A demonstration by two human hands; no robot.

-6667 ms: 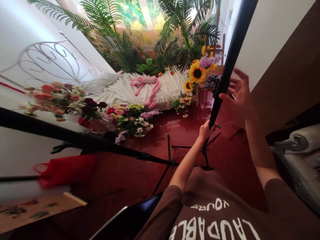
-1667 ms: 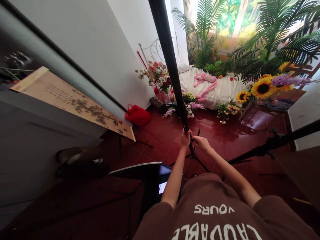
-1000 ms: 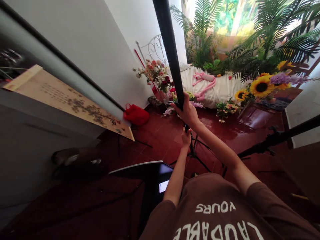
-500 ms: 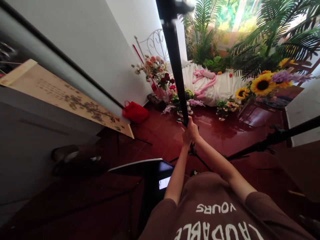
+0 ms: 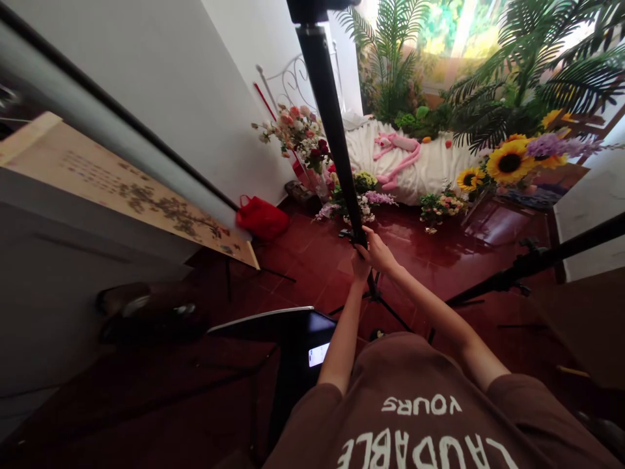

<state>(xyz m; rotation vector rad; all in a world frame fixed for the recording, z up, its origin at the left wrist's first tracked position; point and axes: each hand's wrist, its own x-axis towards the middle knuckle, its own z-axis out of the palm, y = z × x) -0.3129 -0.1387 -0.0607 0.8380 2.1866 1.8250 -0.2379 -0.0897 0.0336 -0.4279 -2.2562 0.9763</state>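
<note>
A tall black light stand (image 5: 333, 124) rises in front of me, leaning a little to the left in view, its tripod legs (image 5: 389, 311) spread on the floor. Low on its pole, my left hand (image 5: 360, 266) is closed around the shaft just under a joint with a small knob. My right hand (image 5: 381, 253) lies against the pole from the right, slightly higher, fingers and thumb bent around the joint. Parts of the fingers are hidden behind the pole and each other. The top of the stand runs out of the frame.
Left: a hanging painted scroll (image 5: 146, 195) and a red bag (image 5: 263, 217). Below, a dark surface holds a lit phone (image 5: 318, 354). Another black stand (image 5: 517, 270) slants in from the right. Behind are flowers (image 5: 303, 133), sunflowers (image 5: 508, 163), palms and a white-draped bed (image 5: 430, 172).
The upper pole has shifted left in view. My left hand's fingers, spread beside the pole before, now close around it. My right hand has loosened and changed its hold at the joint.
</note>
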